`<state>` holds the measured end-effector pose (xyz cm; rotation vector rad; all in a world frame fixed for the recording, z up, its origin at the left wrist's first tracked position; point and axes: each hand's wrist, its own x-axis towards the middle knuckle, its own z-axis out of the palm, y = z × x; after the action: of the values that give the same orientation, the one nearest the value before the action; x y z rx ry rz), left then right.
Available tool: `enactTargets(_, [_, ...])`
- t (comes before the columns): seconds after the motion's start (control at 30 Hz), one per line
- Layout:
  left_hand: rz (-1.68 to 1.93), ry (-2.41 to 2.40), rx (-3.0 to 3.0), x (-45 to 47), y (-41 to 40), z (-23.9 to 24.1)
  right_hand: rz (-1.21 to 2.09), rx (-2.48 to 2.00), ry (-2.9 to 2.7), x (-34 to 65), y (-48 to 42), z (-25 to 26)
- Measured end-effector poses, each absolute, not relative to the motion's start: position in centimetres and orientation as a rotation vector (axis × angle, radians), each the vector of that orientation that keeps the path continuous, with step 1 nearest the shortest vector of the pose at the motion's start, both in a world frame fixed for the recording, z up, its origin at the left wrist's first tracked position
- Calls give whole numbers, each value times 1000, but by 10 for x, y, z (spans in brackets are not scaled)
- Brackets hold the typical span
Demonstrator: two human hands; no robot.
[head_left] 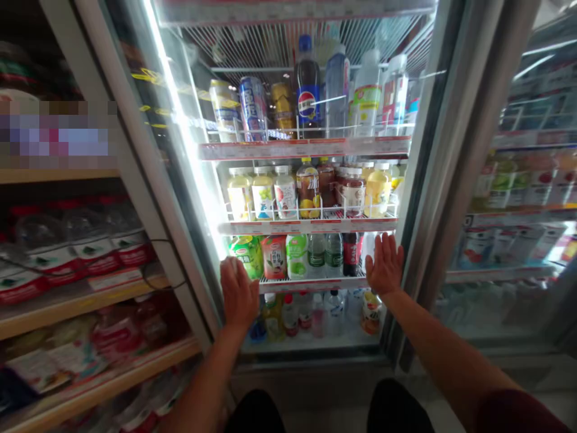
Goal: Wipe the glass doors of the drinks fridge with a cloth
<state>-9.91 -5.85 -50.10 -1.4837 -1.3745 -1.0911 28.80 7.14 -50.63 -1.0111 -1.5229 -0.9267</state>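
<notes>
Both of my hands are raised in front of a lit drinks fridge (306, 226), whose glass front appears to lie between them and the shelves. My left hand (240, 291) is at the left side, fingers up and a little bent, holding nothing visible. It is nearest a green drink pack (247, 255) and a red pack (274, 257). Over at the right side, my right hand (386, 263) has its fingers stretched upward and apart. A dark cola bottle (351, 254) stands close to it. Whether either palm touches the glass I cannot tell.
Higher shelves hold cans, a large Pepsi bottle (307, 90) and several juice bottles (308, 189). At left stands a wooden shelf (76, 305) with packs of bottled water (81, 240). A metal door frame (455, 180) separates another drinks fridge (518, 240) at right.
</notes>
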Motion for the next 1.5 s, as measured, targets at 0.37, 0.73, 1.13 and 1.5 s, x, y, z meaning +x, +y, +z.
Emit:
enactTargets(0.37, [-1099,-1218,-1541,-64,-38,-437,-906,-1022,-1520,287,69,-505])
enactTargets(0.73, [-1215,-1118,-1527,-24,-13,-369,-893,-1023,-1536,288,75,-509])
enactTargets(1.13, [-1149,-1075,-1639,43,2,-365,-914,-985,-1525,287,72,-506])
enactTargets(1.5, [-1162,-941,-2064,86,-4,-458,-722,-920,-1530,276,47,-491])
